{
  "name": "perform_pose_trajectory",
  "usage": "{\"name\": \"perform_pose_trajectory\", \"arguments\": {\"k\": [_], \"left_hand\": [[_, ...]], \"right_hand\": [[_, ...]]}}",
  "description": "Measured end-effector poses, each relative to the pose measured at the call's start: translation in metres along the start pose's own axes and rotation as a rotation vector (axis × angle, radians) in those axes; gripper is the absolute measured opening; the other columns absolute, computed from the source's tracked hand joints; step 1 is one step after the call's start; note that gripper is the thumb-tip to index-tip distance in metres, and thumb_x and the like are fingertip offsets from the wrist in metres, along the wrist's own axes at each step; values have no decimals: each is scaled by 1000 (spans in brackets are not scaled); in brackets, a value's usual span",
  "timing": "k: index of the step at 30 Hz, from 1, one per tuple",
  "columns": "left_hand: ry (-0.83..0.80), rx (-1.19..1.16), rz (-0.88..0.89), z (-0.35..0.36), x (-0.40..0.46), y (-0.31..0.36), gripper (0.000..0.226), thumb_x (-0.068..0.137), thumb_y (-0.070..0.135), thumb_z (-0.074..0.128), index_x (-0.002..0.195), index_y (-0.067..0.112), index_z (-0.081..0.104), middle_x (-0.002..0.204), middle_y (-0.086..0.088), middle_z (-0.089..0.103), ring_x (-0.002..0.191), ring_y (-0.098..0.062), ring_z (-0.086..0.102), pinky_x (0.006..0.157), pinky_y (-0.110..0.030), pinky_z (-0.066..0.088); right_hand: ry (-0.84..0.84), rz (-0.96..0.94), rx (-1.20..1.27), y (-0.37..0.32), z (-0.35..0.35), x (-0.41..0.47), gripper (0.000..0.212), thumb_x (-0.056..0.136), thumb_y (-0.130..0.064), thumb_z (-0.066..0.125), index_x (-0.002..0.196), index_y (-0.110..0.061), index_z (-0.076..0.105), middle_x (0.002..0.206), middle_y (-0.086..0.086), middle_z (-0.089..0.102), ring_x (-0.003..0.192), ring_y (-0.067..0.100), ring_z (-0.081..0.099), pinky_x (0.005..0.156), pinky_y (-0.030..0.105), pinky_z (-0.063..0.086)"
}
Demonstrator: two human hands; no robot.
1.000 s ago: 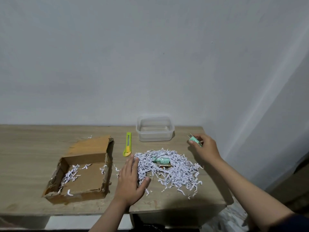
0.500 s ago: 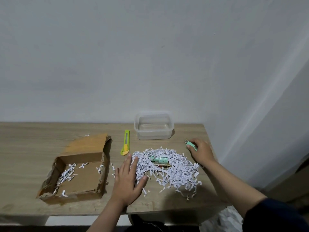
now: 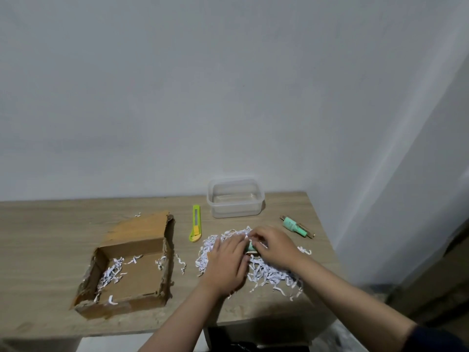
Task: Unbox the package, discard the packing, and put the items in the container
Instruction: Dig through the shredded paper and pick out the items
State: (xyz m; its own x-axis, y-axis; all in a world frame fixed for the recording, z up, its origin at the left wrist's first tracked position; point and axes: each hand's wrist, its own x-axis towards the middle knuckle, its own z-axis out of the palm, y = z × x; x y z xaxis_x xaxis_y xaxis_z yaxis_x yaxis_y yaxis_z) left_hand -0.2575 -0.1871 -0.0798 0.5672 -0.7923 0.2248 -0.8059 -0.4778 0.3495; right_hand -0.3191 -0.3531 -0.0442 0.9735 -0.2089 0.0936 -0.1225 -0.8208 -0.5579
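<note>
1. One box [image 3: 127, 265], one tub [image 3: 234, 198], one cutter [image 3: 195, 223], one paper pile [image 3: 269, 271], two green items.
2. Both hands sit on the pile. Right hand [image 3: 276, 246] fingers curl round a green item [image 3: 251, 247]; left hand [image 3: 228, 262] fingers lie straight, touching it.
3. The other item [image 3: 294, 225], held before, now lies on the surface [image 3: 50, 237] right of the tub.

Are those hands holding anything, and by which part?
Both hands, left and right, meet on a small green item in the shredded paper; the exact hold cannot be told.
</note>
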Motion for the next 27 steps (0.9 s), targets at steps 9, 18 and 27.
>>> {"name": "perform_pose_trajectory", "arguments": {"k": [9,18,27], "left_hand": [[-112,92,-189,2,4,-21,60,92,51,33,145,25,22,151,7,30,139,-16,24,115,-49,4],[-83,214,-251,-4,-10,-26,73,85,65,27,143,22,28,155,1,22,145,-22,10,107,-57,-14],[-40,171,-357,12,-31,-27,66,87,60,27,144,26,28,156,1,20,146,-22,3,109,-60,-9]], "right_hand": [[-100,132,-37,27,5,-1,47,75,-45,64,120,-35,52,119,-8,54,116,13,45,99,43,41],[-16,59,-196,21,0,-2,51,75,-53,61,121,-33,51,120,-10,51,116,14,40,106,41,29],[-175,-55,-405,-10,10,24,54,68,-52,69,115,-27,57,110,-6,55,108,18,41,93,38,29]]}}
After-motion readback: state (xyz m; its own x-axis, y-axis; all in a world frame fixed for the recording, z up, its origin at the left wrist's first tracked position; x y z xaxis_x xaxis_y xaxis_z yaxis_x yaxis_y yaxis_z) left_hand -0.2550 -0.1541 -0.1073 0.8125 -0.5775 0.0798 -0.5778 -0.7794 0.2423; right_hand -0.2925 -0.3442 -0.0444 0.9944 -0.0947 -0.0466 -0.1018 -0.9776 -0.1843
